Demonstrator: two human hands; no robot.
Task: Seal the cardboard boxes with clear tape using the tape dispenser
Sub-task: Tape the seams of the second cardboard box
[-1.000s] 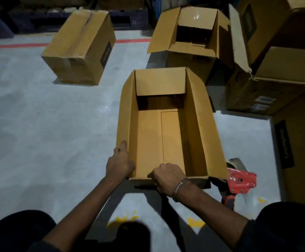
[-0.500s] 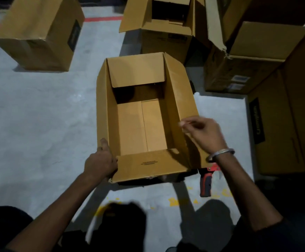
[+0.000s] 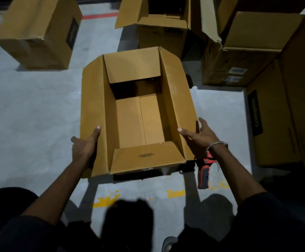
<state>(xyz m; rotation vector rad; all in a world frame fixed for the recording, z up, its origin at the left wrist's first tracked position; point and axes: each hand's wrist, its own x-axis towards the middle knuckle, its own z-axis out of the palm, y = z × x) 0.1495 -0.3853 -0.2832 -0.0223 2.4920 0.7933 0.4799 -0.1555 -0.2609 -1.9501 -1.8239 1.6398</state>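
Head view looked down on an open cardboard box [image 3: 139, 113] standing on the grey floor [image 3: 30, 110], all four top flaps still up or folded outward and its inside bare. Left hand [image 3: 85, 144] gripped the left long flap, thumb over the inner face and fingers behind it. Right hand [image 3: 200, 135] pressed the right long flap with thumb inside and fingers spread straight along the outer side, a metal bracelet [image 3: 217, 145] on that wrist. Red and black tape dispenser [image 3: 205, 170] lay on the floor just beside the box's near right corner, partly hidden under the right forearm. Closed box [image 3: 37, 31] sat far left; another open box [image 3: 159, 20] stood beyond.
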